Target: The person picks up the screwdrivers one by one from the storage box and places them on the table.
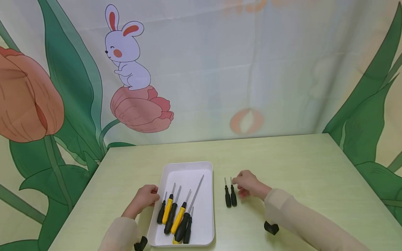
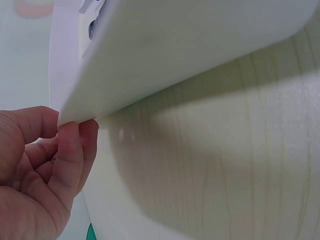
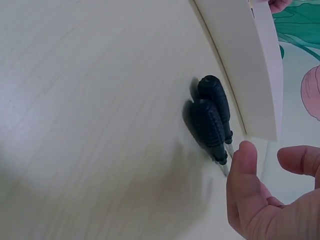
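My left hand (image 1: 147, 196) pinches the left rim of a white tray (image 1: 207, 202); in the left wrist view, thumb and fingers (image 2: 70, 150) are on its edge. Inside the tray lie several screwdrivers with black or yellow-and-black handles, among them a yellow-handled screwdriver (image 1: 178, 220) and a long-shafted one (image 1: 182, 228). Right of the tray, two small black screwdrivers (image 1: 227, 198) lie side by side on the table. My right hand (image 1: 249, 184) is beside their shafts, thumb and fingers apart in the right wrist view, with nothing held between them. The shaft tips are partly hidden there.
The pale wood-grain table (image 1: 298, 167) extends around the tray and to the right. Behind it hangs a cloth backdrop (image 1: 201, 69) printed with a rabbit, tulips and leaves. Each wrist wears a dark strap piece (image 1: 271, 227).
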The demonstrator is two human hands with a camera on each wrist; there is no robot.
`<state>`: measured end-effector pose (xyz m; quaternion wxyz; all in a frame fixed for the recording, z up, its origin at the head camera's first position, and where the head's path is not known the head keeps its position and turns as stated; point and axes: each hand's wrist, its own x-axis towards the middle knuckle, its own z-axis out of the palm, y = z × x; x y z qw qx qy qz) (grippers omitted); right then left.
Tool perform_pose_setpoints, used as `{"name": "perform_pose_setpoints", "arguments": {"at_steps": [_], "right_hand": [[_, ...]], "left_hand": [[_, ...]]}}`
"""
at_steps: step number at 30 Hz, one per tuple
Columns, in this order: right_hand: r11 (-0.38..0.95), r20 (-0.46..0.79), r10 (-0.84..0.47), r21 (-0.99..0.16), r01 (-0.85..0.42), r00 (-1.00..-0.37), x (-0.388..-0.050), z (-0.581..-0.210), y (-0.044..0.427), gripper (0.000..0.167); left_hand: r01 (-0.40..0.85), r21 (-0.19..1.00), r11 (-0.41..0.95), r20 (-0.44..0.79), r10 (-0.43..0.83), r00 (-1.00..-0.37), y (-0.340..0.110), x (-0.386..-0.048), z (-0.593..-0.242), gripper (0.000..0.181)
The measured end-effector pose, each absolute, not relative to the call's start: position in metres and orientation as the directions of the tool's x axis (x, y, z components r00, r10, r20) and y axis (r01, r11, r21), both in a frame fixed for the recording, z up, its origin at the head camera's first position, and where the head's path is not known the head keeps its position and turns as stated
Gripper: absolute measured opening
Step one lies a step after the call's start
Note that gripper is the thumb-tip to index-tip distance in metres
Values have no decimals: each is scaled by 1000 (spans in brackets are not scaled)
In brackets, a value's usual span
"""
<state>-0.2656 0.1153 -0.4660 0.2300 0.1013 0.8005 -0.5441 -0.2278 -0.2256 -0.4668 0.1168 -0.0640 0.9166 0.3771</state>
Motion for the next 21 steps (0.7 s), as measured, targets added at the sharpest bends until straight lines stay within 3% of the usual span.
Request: {"name": "perform_pose_setpoints", "arguments": {"at_steps": [21], "right_hand": [[361, -486, -132, -835, 414, -864, -260, -451, 104, 24]], "left_hand": [[-215, 674, 707, -270, -36, -962, -228, -231, -470, 23]]}}
